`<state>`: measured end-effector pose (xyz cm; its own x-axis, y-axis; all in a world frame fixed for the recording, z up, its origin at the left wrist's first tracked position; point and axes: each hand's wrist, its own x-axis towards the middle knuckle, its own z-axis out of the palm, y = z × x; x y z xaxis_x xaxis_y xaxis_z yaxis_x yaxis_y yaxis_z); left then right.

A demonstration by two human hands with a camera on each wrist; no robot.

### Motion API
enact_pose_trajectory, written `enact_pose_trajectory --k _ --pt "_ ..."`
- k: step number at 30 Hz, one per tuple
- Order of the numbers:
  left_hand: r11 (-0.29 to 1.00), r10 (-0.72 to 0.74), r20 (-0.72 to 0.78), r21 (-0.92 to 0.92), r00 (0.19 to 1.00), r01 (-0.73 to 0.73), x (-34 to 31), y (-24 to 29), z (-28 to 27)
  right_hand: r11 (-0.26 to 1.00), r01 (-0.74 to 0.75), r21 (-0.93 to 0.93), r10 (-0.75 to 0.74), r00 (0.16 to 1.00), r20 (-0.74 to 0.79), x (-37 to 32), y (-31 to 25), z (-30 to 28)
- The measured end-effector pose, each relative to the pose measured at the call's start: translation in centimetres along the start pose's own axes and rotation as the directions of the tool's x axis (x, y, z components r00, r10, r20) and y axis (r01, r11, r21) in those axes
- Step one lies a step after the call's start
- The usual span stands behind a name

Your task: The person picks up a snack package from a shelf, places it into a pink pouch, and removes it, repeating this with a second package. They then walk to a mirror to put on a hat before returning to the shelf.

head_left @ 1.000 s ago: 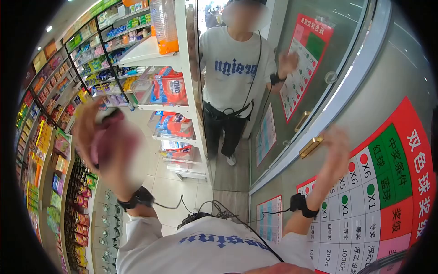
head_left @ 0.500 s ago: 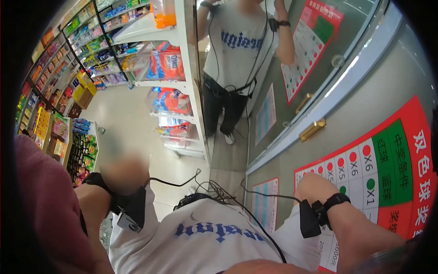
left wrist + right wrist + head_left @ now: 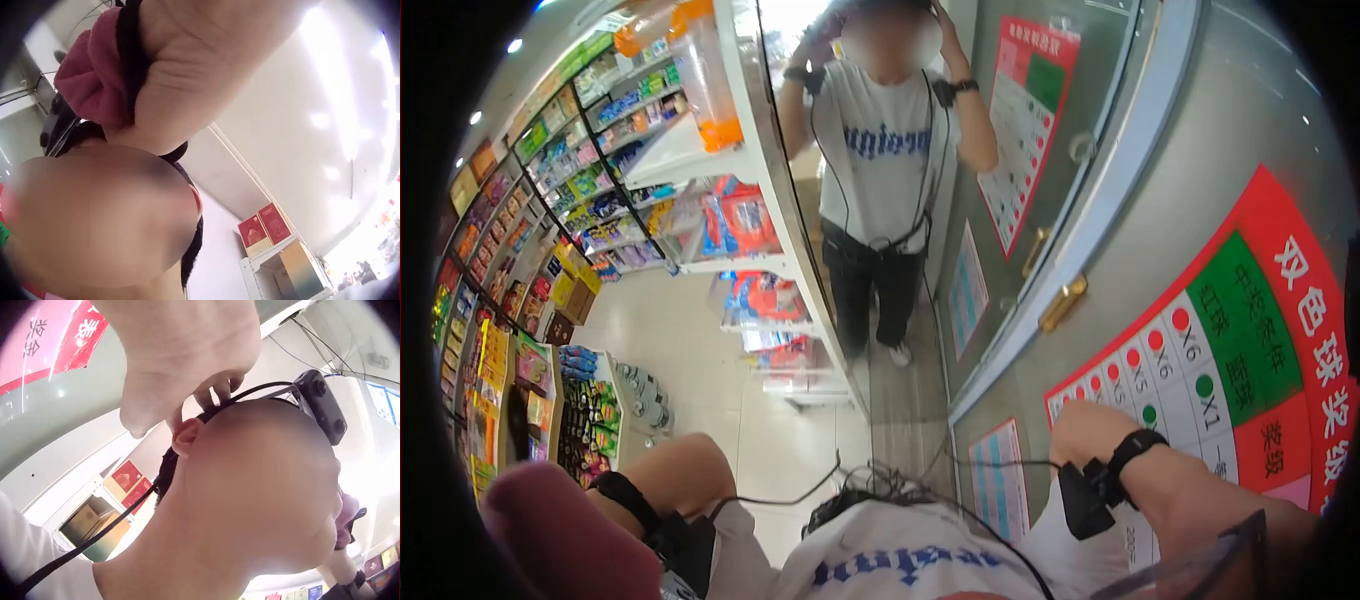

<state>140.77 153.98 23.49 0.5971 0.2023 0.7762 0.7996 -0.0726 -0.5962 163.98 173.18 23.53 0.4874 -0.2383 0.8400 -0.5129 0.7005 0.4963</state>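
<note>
My left hand (image 3: 194, 62) is raised beside the head in the left wrist view, its palm and wrist showing. At its finger end is a fuzzy pink cloth thing (image 3: 94, 78) with a black edge; its kind and how the fingers lie on it I cannot tell. The same pink cloth (image 3: 570, 530) looms near the camera at the lower left of the head view. My right hand (image 3: 187, 350) is at the other side of the head, above the ear. Its relaxed, spread fingers rest against the dark head strap (image 3: 265, 387) that carries a black camera (image 3: 322, 403).
A mirror shows a person's reflection (image 3: 875, 150) with both hands at the head. White shelves (image 3: 775, 190) with detergent bags stand left of it. A red prize chart (image 3: 1260, 300) hangs at right near a brass handle (image 3: 1063, 303). A black cable (image 3: 780, 498) trails from the wrists.
Both hands were held out in front a second ago, the pink cloth in the left. They have since risen to the head. The head view has shifted slightly.
</note>
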Motion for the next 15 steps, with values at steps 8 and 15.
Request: enact_pose_trajectory --k 8,15 --pt "0.964 -0.05 0.109 0.267 0.993 0.019 0.0 0.0 -2.5 0.999 0.031 0.019 -0.031 0.999 -0.01 0.2 -0.7 1.9" --pt "-0.7 0.014 0.996 0.072 0.088 -0.71 -0.8 -2.4 -12.4 0.996 0.06 0.063 -0.056 0.996 -0.065 0.2 -2.5 9.7"
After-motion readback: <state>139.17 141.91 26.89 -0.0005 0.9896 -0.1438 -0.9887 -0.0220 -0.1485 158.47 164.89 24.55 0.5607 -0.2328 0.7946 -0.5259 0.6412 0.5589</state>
